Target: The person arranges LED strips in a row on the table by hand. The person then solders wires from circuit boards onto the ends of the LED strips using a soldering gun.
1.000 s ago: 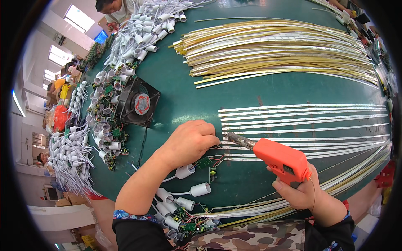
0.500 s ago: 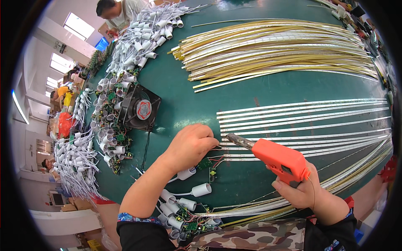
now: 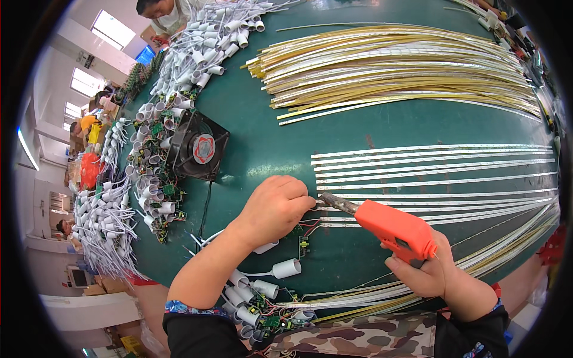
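My right hand (image 3: 431, 269) grips an orange soldering gun (image 3: 397, 228) whose metal tip (image 3: 329, 201) points left at the end of a white LED strip (image 3: 430, 201). My left hand (image 3: 276, 209) is closed, pinching thin wires right at that strip end, next to the tip. A small green circuit board (image 3: 304, 245) with red and black wires lies just below the left hand. A white tube cap (image 3: 285, 268) lies under my left wrist.
Rows of white LED strips (image 3: 436, 164) lie on the green table (image 3: 268, 137). A heap of gold strips (image 3: 394, 71) sits farther back. A black fan (image 3: 197, 147) stands left, among white caps and boards (image 3: 152, 191). More caps (image 3: 253, 298) lie near me. A person (image 3: 164, 11) works at the far edge.
Both hands stay at the strip end with the soldering tip. The view has shifted slightly; no object has clearly moved.
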Available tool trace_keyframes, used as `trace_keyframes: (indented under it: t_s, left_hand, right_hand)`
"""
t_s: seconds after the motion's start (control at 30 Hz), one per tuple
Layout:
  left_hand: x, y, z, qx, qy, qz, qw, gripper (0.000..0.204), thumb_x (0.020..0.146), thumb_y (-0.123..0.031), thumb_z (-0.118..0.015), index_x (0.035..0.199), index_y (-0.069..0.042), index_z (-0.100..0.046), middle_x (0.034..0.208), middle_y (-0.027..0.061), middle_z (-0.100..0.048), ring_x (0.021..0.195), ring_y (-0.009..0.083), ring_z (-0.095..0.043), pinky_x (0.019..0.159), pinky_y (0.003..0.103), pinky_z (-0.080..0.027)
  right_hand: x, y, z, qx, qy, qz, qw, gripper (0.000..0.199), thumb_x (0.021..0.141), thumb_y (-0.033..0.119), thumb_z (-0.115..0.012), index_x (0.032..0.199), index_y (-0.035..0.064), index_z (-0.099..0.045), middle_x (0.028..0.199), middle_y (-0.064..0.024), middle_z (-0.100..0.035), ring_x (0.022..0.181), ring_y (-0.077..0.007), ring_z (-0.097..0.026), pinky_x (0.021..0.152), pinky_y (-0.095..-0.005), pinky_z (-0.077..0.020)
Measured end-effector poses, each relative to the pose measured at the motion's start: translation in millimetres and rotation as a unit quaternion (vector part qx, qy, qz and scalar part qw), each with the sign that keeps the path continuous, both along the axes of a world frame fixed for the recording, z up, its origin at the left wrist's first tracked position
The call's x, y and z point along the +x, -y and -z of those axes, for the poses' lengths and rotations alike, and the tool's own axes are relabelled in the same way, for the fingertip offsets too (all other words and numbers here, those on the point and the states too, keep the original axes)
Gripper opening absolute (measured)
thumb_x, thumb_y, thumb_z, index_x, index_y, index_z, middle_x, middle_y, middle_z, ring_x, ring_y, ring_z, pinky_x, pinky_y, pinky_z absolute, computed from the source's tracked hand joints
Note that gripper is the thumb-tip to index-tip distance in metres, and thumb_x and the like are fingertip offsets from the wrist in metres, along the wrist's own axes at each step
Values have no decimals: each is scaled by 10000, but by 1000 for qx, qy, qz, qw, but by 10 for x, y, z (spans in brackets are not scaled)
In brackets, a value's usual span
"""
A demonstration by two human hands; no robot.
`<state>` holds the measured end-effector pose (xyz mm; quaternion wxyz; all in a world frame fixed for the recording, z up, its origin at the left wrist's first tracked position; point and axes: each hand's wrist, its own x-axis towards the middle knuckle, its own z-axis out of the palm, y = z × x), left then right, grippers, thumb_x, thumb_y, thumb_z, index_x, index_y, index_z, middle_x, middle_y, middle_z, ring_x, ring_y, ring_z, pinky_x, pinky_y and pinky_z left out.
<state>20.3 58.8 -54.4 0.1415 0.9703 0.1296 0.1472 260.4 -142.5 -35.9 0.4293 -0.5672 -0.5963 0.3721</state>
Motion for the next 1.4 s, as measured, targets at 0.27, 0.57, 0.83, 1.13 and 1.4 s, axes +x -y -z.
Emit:
trace_keyframes:
  t_s: [0.27, 0.57, 0.83, 1.13, 1.4]
  left_hand:
    - [12, 17, -3, 4, -7, -6, 1000, 78, 735, -74, -650, 810, -76, -676, 793, 54, -569, 818, 261, -590, 763, 390, -477]
    - [29, 6, 0, 16, -14, 1, 1000, 83, 720, -83, -642, 797, -71, -672, 769, 57, -549, 798, 261, -583, 730, 387, -489]
    - [26, 4, 0, 19, -7, 8, 1000, 97, 694, -80, -644, 788, -73, -667, 778, 53, -554, 801, 258, -584, 729, 387, -494]
    - [27, 7, 2, 27, -10, 4, 1000, 68, 686, -79, -648, 754, -75, -643, 777, 50, -546, 805, 252, -581, 728, 380, -492]
    - [21, 5, -10, 27, -16, 2, 999, 52, 692, -82, -647, 744, -81, -645, 776, 45, -543, 802, 247, -579, 724, 377, -491]
  right_hand:
    - [23, -11, -18, -9, 27, -33, 999, 527, 760, 105, -736, 1239, -15, -553, 1038, -175, -650, 869, -333, -665, 761, -369, -524]
    - [25, -13, -45, -11, 43, -49, 998, 513, 772, 106, -719, 1243, -10, -554, 1078, -169, -646, 920, -340, -655, 796, -379, -525]
    - [40, 20, -63, 0, -1, -29, 1000, 519, 758, 90, -735, 1235, -5, -556, 990, -137, -666, 823, -310, -665, 738, -356, -518]
    - [19, -14, -70, -23, 49, -54, 997, 538, 765, 98, -736, 1256, -4, -542, 1091, -168, -643, 926, -341, -657, 801, -381, -520]
    - [19, 3, -72, -3, 12, -28, 1000, 529, 767, 101, -736, 1250, -11, -550, 924, -111, -668, 775, -264, -659, 705, -335, -518]
